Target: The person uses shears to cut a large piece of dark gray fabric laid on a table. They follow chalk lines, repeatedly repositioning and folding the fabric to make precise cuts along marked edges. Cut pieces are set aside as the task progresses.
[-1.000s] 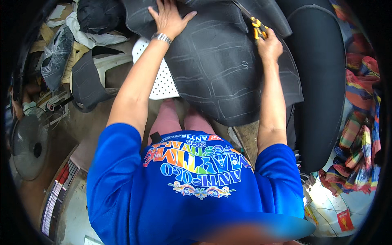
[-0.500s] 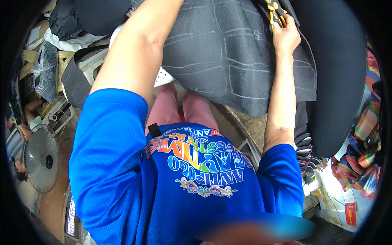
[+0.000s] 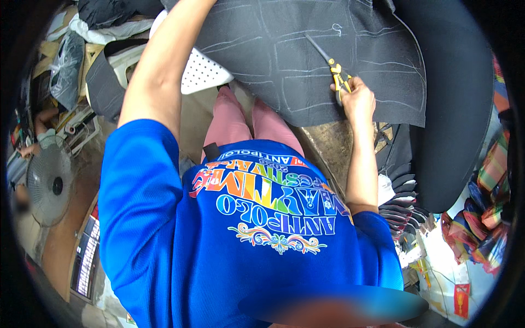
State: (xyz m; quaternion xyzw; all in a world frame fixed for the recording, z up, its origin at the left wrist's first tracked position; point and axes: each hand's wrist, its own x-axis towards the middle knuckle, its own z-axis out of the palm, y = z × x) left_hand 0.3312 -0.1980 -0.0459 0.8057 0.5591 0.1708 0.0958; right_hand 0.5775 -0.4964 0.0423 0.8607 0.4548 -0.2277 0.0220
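Observation:
My right hand (image 3: 359, 99) is wrapped around the yellow-and-black handles of a pair of scissors (image 3: 337, 71). Their dark blades look closed and point up and to the left, over a large dark grey sheet of fabric-like material (image 3: 306, 101). Pale chalk-like lines mark the sheet into rough panels, and its near edge hangs loosely by my legs. My left arm (image 3: 169, 71) reaches forward over the sheet's left part; the hand itself lies beyond the upper edge of the picture.
A white perforated plastic seat (image 3: 205, 74) shows under the sheet's left side. A long black padded shape (image 3: 454, 109) runs along the right, above a stack of dark cut pieces (image 3: 402, 205). Plaid bags (image 3: 486, 210) lie far right. At left are a fan (image 3: 52, 180) and another person's arm (image 3: 45, 119).
My right hand has come nearer to me and leftward with the scissors, whose blades now show over the sheet. The sheet's near edge is lifted and flatter, and my left arm has shifted left.

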